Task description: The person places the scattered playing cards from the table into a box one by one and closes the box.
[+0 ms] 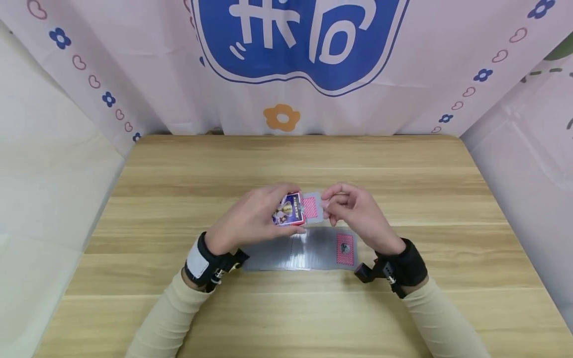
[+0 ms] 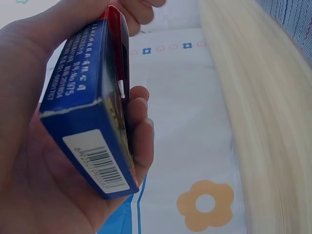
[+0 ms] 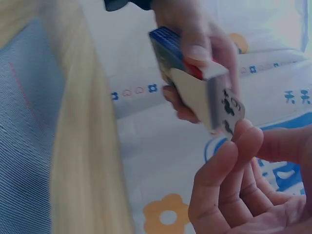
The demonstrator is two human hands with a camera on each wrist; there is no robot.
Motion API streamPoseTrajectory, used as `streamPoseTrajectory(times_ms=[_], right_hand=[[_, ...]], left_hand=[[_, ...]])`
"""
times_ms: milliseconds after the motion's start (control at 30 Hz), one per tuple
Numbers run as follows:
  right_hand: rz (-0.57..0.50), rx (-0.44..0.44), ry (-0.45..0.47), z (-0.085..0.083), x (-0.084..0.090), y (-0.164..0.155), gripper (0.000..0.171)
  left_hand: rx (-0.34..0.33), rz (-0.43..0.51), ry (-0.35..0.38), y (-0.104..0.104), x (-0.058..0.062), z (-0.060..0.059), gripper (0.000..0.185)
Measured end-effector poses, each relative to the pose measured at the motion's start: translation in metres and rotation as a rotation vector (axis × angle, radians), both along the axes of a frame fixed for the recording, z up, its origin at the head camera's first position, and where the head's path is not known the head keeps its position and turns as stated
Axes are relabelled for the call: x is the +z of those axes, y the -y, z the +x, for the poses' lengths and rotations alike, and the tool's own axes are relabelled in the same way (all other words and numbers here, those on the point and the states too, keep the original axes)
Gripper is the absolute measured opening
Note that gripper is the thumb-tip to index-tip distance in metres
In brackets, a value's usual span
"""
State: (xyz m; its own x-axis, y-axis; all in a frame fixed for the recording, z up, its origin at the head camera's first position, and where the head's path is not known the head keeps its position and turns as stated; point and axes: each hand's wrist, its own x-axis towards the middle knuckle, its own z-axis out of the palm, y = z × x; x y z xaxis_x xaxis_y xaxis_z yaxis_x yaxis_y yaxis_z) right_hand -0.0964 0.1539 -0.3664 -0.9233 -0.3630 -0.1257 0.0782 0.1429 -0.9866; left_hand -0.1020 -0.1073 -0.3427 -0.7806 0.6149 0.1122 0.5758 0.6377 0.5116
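Note:
My left hand point(image 1: 261, 214) grips a blue and red card box point(image 1: 288, 209) just above the middle of the table, the box's barcode end point(image 2: 100, 163) lying toward my palm. A stack of playing cards point(image 1: 312, 207) with pink backs sticks out of the box's open end point(image 3: 214, 95). My right hand point(image 1: 344, 206) is at that end, its fingertips point(image 3: 241, 139) pinching the corner of the cards. Below both hands a row of cards point(image 1: 286, 253) lies spread on the table, with one pink-backed card point(image 1: 344, 248) showing at its right end.
The wooden table point(image 1: 179, 169) has bare surface on all sides of the card row. A pink curtain with a blue logo point(image 1: 295, 49) hangs behind the far edge. White cloth walls point(image 1: 45, 164) close in the left and right sides.

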Motion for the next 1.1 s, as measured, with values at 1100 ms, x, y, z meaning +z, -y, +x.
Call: streamPoseTrajectory(times_ms=[1100], right_hand=[[1.008, 0.456, -0.030, -0.023, -0.030, -0.032, 0.060]], left_hand=[[-0.020, -0.053, 0.011, -0.001, -0.007, -0.002, 0.079]])
